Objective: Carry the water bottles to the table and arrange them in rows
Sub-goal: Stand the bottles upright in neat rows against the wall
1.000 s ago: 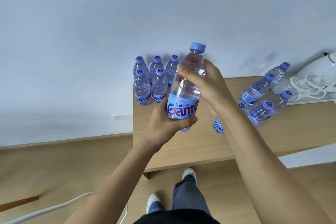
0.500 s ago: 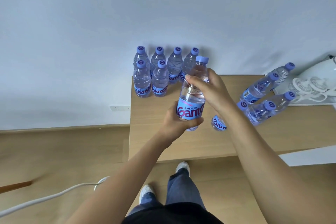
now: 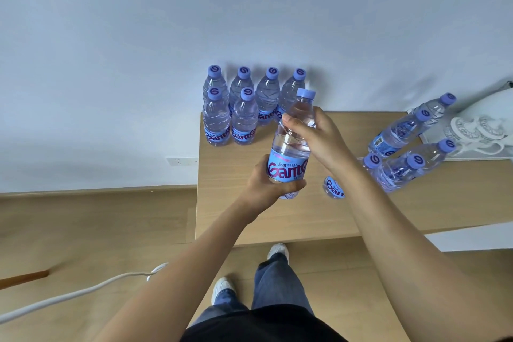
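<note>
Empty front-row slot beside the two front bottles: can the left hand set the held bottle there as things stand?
Probably yes. The left hand grips the held bottle low, the tabletop ahead is bare, and the loose bottles stand off right. The right hand also holds it.

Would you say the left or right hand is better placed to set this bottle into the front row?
Left, probably: the left hand grips the held bottle low, nearer the front row; the right hand holds its upper body.

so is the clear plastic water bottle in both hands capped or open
Capped: the clear plastic water bottle held by the left hand and right hand wears its purple cap.
</note>
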A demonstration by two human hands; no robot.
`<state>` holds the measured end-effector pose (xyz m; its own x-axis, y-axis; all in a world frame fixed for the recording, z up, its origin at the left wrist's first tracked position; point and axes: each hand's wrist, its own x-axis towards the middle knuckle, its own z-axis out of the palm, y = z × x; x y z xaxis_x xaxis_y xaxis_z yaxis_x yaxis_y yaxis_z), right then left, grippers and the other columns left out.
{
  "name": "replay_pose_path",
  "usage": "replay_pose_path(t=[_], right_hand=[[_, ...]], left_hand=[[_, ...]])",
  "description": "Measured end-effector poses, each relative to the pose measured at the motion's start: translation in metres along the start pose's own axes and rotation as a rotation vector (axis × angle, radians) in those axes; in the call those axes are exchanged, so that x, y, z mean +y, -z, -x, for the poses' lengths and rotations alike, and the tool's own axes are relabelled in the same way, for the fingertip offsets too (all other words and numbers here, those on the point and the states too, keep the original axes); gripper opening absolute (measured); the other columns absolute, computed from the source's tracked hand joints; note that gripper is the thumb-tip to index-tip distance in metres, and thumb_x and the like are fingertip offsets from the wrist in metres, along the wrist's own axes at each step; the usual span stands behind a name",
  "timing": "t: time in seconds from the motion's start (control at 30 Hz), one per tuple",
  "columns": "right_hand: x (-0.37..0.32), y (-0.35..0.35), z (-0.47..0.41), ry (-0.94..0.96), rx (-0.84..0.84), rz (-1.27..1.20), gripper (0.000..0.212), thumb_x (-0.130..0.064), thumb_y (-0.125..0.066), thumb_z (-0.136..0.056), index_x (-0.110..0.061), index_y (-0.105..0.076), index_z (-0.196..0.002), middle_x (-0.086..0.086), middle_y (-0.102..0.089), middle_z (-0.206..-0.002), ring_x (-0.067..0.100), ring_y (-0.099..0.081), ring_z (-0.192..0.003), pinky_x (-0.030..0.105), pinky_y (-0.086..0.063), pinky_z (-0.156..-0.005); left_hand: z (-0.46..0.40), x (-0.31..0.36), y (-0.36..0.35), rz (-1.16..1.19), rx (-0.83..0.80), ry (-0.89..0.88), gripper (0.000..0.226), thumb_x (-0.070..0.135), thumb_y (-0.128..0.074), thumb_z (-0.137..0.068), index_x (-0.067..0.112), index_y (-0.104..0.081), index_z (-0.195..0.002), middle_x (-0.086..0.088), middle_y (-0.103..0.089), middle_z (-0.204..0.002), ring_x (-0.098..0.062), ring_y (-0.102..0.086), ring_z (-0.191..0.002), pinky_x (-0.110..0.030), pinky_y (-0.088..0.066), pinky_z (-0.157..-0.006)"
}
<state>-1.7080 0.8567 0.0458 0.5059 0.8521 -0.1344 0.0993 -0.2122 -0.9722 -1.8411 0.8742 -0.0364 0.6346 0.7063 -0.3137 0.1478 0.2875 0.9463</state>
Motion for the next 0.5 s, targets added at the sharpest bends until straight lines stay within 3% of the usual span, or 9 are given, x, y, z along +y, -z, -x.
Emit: replay_pose_path(t=[0.17,0.23,0.33,0.5], right_hand=[[0.008,0.001,-0.005,0.000,-0.032,0.001,0.016,-0.022,-0.069,-0.092,-0.014,-0.062,-0.104,-0.002,-0.071,-0.096,0.006,-0.068,-0.087,0.023,-0.054,-0.081],[0.013,0.003,-0.008,-0.015,-0.061,0.004,0.015,-0.023,-0.067,-0.094,-0.016,-0.062,-0.106,-0.003,-0.071,-0.101,0.006,-0.068,-0.091,0.023,-0.053,-0.085],[0.019,0.006,-0.012,-0.052,-0.090,0.000,0.009,-0.026,-0.066,-0.094,-0.026,-0.061,-0.101,-0.010,-0.072,-0.099,0.001,-0.068,-0.090,0.016,-0.051,-0.079],[0.033,0.008,-0.020,-0.070,-0.156,0.035,0.009,-0.021,-0.064,-0.095,-0.024,-0.059,-0.102,-0.011,-0.071,-0.096,-0.005,-0.067,-0.085,0.010,-0.048,-0.074]], left_hand=[[-0.005,-0.007,0.001,-0.026,-0.006,0.000,0.054,0.012,-0.087,-0.069,0.010,-0.057,-0.114,-0.011,-0.070,-0.103,-0.014,-0.068,-0.085,-0.025,-0.057,-0.070],[-0.010,-0.011,0.002,-0.050,0.000,0.008,0.056,0.014,-0.088,-0.069,0.010,-0.056,-0.115,-0.013,-0.069,-0.104,-0.024,-0.068,-0.091,-0.037,-0.060,-0.077],[-0.017,-0.017,0.004,-0.091,0.007,0.028,0.058,0.016,-0.088,-0.067,0.010,-0.054,-0.114,-0.015,-0.069,-0.102,-0.034,-0.067,-0.096,-0.052,-0.058,-0.081],[-0.028,-0.033,0.006,-0.148,0.052,0.045,0.060,0.016,-0.090,-0.064,0.014,-0.056,-0.114,-0.007,-0.070,-0.103,-0.025,-0.068,-0.096,-0.042,-0.059,-0.082]])
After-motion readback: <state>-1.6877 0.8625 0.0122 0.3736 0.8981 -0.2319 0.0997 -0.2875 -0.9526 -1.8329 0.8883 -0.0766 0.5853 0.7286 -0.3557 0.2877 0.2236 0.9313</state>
